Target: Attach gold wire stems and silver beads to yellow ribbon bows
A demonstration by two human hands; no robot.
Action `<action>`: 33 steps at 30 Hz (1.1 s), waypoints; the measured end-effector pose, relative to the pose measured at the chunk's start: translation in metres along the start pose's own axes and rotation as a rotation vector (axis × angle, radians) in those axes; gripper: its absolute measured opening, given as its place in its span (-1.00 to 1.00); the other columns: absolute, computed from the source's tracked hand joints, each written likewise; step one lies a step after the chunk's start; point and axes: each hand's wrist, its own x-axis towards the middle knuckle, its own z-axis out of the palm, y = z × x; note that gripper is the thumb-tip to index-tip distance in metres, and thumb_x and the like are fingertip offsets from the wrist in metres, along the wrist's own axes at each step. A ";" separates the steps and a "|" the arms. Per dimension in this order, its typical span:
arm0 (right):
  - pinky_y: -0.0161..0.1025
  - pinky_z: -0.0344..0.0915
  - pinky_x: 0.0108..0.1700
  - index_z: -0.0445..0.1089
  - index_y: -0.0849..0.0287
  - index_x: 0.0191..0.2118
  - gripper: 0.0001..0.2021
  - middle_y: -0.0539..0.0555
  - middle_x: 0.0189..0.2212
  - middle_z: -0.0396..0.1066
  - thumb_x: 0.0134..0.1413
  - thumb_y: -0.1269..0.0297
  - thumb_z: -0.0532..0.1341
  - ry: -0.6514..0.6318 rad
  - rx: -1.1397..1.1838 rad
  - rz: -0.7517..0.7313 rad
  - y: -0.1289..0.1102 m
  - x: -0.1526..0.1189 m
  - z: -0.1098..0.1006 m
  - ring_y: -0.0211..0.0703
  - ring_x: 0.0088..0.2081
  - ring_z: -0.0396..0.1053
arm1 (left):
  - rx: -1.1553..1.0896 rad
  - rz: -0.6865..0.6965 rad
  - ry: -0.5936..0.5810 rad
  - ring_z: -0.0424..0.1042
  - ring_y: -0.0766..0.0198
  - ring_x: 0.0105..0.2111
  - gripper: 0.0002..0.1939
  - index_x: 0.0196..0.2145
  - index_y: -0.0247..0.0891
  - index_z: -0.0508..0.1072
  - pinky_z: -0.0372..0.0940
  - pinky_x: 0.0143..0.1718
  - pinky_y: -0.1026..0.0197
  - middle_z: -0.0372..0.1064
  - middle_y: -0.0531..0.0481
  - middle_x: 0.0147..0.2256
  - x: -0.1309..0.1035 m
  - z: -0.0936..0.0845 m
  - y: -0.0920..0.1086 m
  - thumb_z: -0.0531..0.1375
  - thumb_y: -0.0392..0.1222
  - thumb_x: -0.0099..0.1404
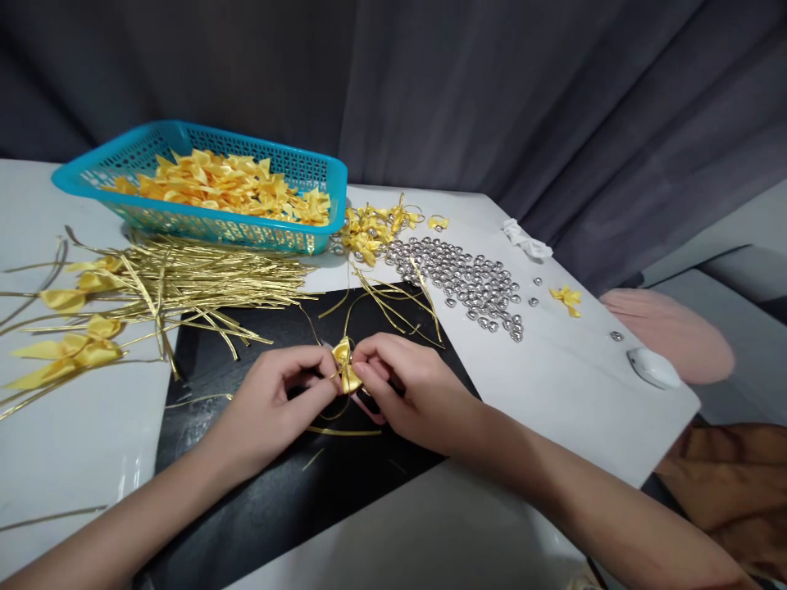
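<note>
Over the black mat (246, 492), both hands pinch one small yellow ribbon bow (346, 373) with thin gold cord around it. My left hand (288, 393) is closed on the bow's left side, thumb against index finger. From the right, my right hand (411, 385) pinches the bow's other side. A loop of gold cord hangs below the fingers. Partly hidden beneath my right hand is a pink-handled tool (367, 408), whose kind I cannot make out. A short piece of gold cord (344, 431) lies on the mat just in front of the hands.
A blue basket (215, 215) of yellow bows stands at the back left. Before it lies a pile of gold cords (209, 274), with tied bows (67, 352) at far left. Silver beads (467, 279) spread rightward from more bows (369, 229). A white object (652, 368) sits near the right edge.
</note>
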 end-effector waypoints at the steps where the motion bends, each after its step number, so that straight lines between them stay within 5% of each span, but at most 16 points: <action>1: -0.40 0.14 -0.44 0.30 0.22 -0.30 -0.94 -0.03 -0.49 0.28 0.17 0.41 0.10 0.013 0.009 -0.017 0.000 0.000 0.000 -0.36 -0.52 0.19 | 0.000 0.000 -0.005 0.23 0.40 -0.58 -0.80 -0.66 -0.27 0.29 0.14 -0.54 0.40 0.24 0.15 -0.65 0.000 0.000 0.000 0.12 -0.21 0.07; 7: -0.41 0.12 -0.44 0.29 0.21 -0.33 -0.91 -0.04 -0.49 0.28 0.17 0.47 0.08 0.030 0.026 -0.040 0.000 -0.002 0.002 -0.37 -0.52 0.18 | -0.015 0.008 -0.031 0.31 0.36 -0.53 -0.84 -0.62 -0.26 0.37 0.17 -0.48 0.39 0.34 0.12 -0.60 0.000 -0.001 -0.001 0.12 -0.25 0.07; 12: -0.36 0.10 -0.44 0.19 0.20 -0.34 -0.89 -0.05 -0.52 0.20 0.21 0.43 -0.01 -0.065 -0.010 0.146 -0.007 0.000 0.000 -0.34 -0.52 0.17 | -0.045 -0.025 -0.012 0.29 0.35 -0.54 -0.82 -0.66 -0.25 0.35 0.17 -0.48 0.37 0.33 0.13 -0.62 0.000 -0.002 0.001 0.13 -0.22 0.06; 19: -0.36 0.01 -0.50 0.16 0.17 -0.39 -0.90 -0.09 -0.60 0.14 0.15 0.41 0.00 -0.016 -0.063 0.418 -0.006 0.004 -0.001 -0.34 -0.58 0.09 | -0.122 -0.086 0.066 0.33 0.32 -0.45 -0.78 -0.74 -0.25 0.31 0.20 -0.38 0.38 0.36 0.09 -0.57 0.000 -0.002 0.005 0.13 -0.20 -0.01; 25: -0.42 0.04 -0.55 0.24 0.19 -0.38 -0.97 -0.16 -0.65 0.07 0.07 0.40 0.10 -0.082 0.166 0.280 -0.003 0.002 0.000 -0.43 -0.65 0.02 | -0.099 -0.041 0.095 0.27 0.36 -0.52 -0.80 -0.70 -0.25 0.29 0.19 -0.47 0.38 0.26 0.12 -0.60 -0.001 -0.001 0.003 0.15 -0.20 0.02; 33: -0.42 0.19 -0.61 0.27 0.16 -0.37 -0.90 -0.10 -0.57 0.21 0.07 0.25 0.13 -0.022 0.571 0.499 -0.002 0.004 0.007 -0.40 -0.65 0.12 | -0.108 -0.041 0.121 0.28 0.42 -0.58 -0.84 -0.61 -0.27 0.32 0.19 -0.54 0.42 0.29 0.12 -0.60 -0.001 0.002 0.003 0.22 -0.19 0.02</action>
